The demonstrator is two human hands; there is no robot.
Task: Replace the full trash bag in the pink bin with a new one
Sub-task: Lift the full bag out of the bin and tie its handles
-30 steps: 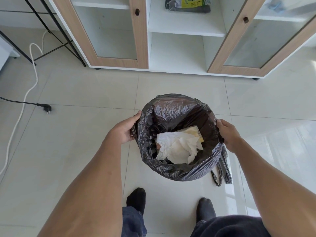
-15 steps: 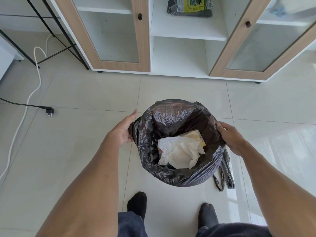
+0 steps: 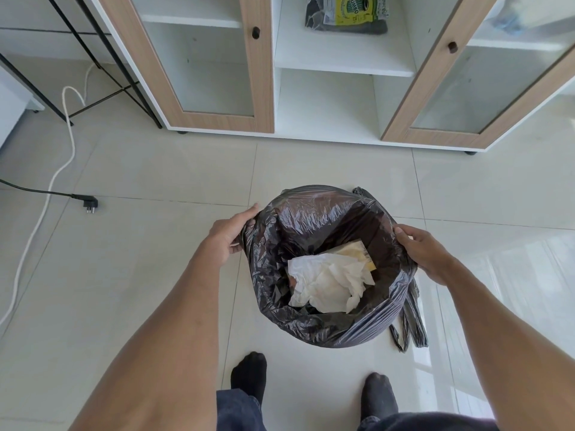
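A black trash bag (image 3: 314,219) stands open on the tiled floor in front of my feet, folded over a bin whose pink body is fully hidden. Crumpled white paper (image 3: 326,281) and a yellowish packet (image 3: 357,250) lie inside. My left hand (image 3: 228,234) grips the bag's left rim. My right hand (image 3: 420,250) holds the right rim. The bag's loose handles (image 3: 410,325) hang down on the right side. A pack of bags (image 3: 348,12) with a yellow-green label lies on the cabinet's middle shelf.
A white cabinet (image 3: 336,101) with two wood-framed glass doors stands just beyond the bin, open in the middle. A black plug (image 3: 90,203) and a white cable (image 3: 46,194) lie on the floor at left. Black frame legs (image 3: 102,57) stand at upper left.
The view has tilted, so the bag sits lower in frame. My left thumb has lifted over the rim. Both hands stay on the bag's edges.
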